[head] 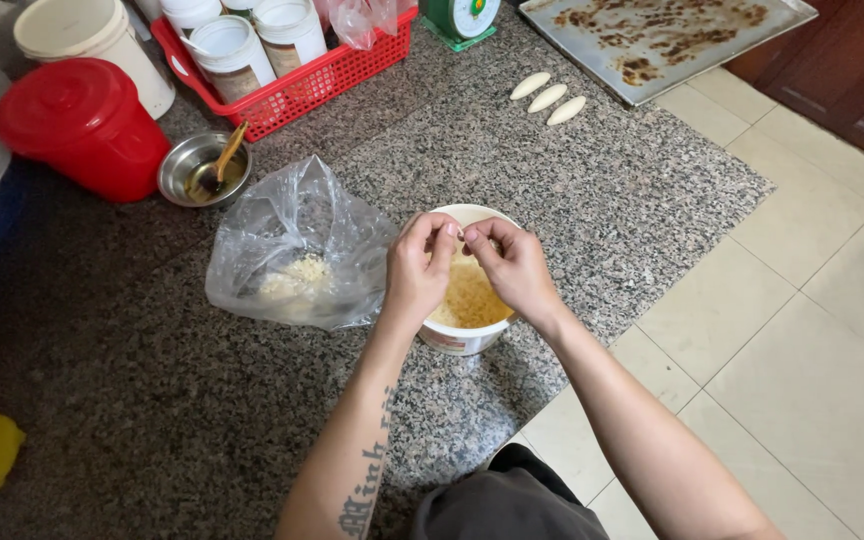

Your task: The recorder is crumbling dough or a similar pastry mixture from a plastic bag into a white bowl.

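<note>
Red lidded bucket [82, 125] far left, glossy plastic; beside it a small steel bowl [202, 168] with a spoon, shiny. Behind, a red mesh basket [297, 85] of white tubs. Crinkled clear bag [297, 250] lies on the speckled granite slab [152, 400], pale crumbly bits inside.

Left hand [417, 270] and right hand [512, 265] meet over the white tub [462, 335], just right of the bag, near the slab's edge. Fingertips of both are pinched together on a small pale piece between them; it's too small to tell what, probably a bit of the yellow shredded stuff [467, 300] filling the tub.

Judgement: shaping works best kept directly over the tub so crumbs drop back in, light fingertip pressure only, wrists off the rim so the tub doesn't tip off the edge.

Further right, three pale oval dough pieces [548, 97], smooth, lined up side by side. Past them a flat metal tray [742, 45] with brown baked-on residue. Beige floor tiles [812, 330] right.
</note>
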